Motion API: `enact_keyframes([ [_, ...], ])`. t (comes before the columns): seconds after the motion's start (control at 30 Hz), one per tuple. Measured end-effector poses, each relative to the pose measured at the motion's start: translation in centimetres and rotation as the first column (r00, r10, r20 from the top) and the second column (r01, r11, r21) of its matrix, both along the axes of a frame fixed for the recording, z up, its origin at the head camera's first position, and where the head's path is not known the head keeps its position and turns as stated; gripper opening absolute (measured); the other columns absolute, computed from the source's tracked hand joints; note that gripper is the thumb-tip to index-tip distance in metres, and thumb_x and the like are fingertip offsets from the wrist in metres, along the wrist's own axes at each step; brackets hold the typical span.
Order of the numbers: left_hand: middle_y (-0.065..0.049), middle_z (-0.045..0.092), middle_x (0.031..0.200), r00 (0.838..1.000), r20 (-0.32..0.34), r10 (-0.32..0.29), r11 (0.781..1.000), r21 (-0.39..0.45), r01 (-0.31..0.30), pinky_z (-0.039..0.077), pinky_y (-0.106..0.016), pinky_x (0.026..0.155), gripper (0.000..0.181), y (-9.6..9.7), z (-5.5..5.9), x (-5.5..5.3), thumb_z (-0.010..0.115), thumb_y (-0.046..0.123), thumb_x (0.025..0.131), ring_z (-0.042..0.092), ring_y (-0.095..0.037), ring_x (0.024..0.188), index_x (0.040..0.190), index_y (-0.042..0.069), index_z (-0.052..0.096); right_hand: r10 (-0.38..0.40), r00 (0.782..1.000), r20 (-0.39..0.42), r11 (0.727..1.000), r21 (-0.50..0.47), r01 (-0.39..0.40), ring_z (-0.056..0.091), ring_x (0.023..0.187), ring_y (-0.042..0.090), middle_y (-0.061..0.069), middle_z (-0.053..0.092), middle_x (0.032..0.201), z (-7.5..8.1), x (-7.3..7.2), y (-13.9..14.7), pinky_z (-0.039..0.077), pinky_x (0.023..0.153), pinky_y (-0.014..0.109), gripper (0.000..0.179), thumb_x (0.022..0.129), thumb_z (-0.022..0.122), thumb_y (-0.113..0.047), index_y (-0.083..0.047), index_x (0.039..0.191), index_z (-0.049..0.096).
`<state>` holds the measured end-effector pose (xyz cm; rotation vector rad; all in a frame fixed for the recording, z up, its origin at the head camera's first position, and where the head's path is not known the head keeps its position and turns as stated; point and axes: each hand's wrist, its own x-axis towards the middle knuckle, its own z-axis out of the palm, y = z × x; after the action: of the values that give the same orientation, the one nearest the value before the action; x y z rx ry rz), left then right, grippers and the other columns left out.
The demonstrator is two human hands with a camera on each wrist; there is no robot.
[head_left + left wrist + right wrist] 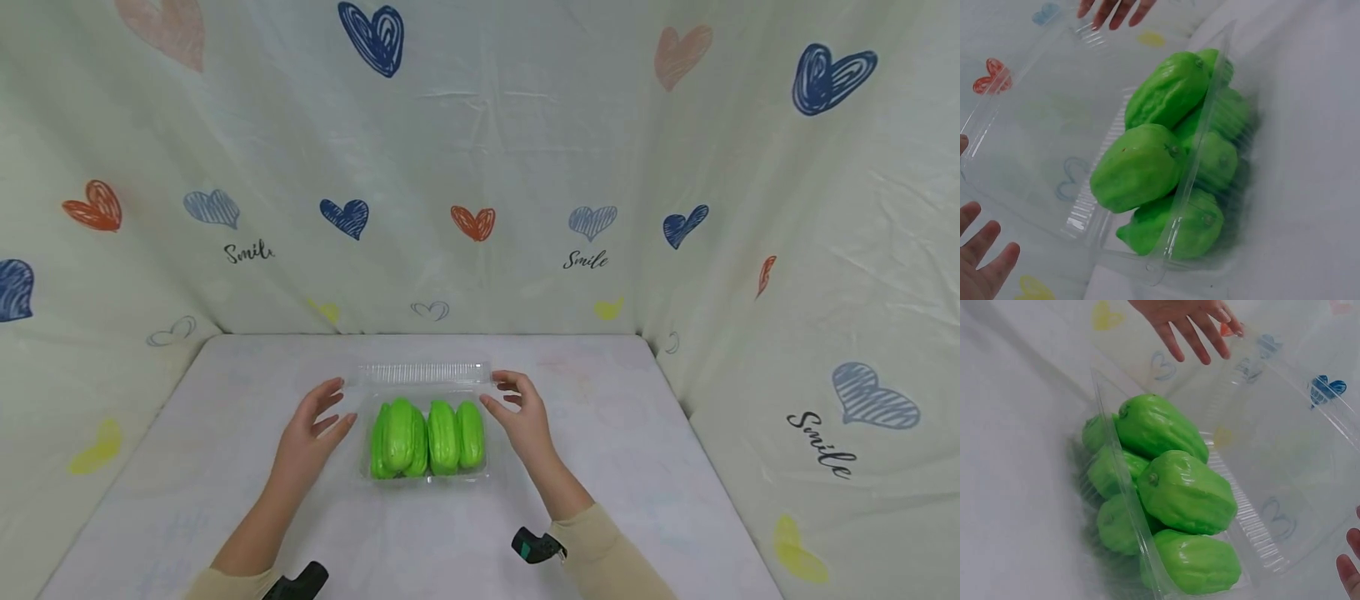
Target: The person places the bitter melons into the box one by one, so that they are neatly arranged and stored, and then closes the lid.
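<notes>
A clear plastic clamshell box (423,481) sits on the table with its hinged lid (423,373) raised at the back. Inside it lie several bright green, oblong, ribbed fruits (1138,165), some stacked on others; their exact kind is unclear. To the left of the box is my left hand (311,429), fingers spread and loosely bent, holding nothing. My right hand (525,417) is at the right side, its fingertips close to the lid's right edge; whether they touch it I cannot tell. Both wrist views show the fruits (1179,490) through the clear front wall.
The white tabletop (615,500) extends around the box. Behind it and along both sides hangs a pale curtain (525,150) printed with hearts and "Smile" lettering. Black wrist cameras (537,546) are strapped near the beige sleeves (603,550).
</notes>
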<state>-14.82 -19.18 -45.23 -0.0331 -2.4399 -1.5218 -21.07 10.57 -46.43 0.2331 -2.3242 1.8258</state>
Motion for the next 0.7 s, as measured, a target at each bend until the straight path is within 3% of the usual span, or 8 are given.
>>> enact_keyframes([
  [0.27,-0.014,0.042,0.147,1.0,0.021,-0.004,0.999,0.037,0.003,0.044,-0.034,0.101,0.061,0.3,-0.5,1.3,0.07,0.01,0.091,0.044,-0.031,0.131,0.145,0.006,0.041,-0.015,1.0,0.025,0.999,-0.028,0.015,0.053,0.111,0.028,0.009,0.06,0.119,-0.3,1.3,-0.2,0.045,0.099,0.05,0.041,0.084,0.077,-0.01,-0.004,0.121,0.059],
  [0.5,-0.012,0.043,0.146,0.999,0.049,0.009,0.997,0.074,-0.013,0.045,-0.017,0.097,0.062,0.4,-1.1,2.0,0.071,0.01,0.09,0.045,-0.028,0.131,0.145,0.009,0.042,-0.032,0.998,0.056,0.999,-0.038,0.034,0.053,0.11,0.028,0.009,0.06,0.118,-0.8,2.2,-0.2,0.045,0.098,0.05,0.041,0.084,0.077,-0.01,-0.004,0.12,0.06],
  [0.7,-0.013,0.042,0.146,0.998,0.063,0.023,0.996,0.088,-0.029,0.045,-0.014,0.095,0.063,0.6,-1.6,2.6,0.072,0.007,0.089,0.045,-0.03,0.13,0.145,0.009,0.042,-0.026,0.998,0.053,0.999,-0.044,0.028,0.053,0.109,0.03,0.011,0.06,0.118,-1.3,2.9,-0.2,0.045,0.097,0.056,0.042,0.084,0.077,-0.011,-0.001,0.12,0.059],
])
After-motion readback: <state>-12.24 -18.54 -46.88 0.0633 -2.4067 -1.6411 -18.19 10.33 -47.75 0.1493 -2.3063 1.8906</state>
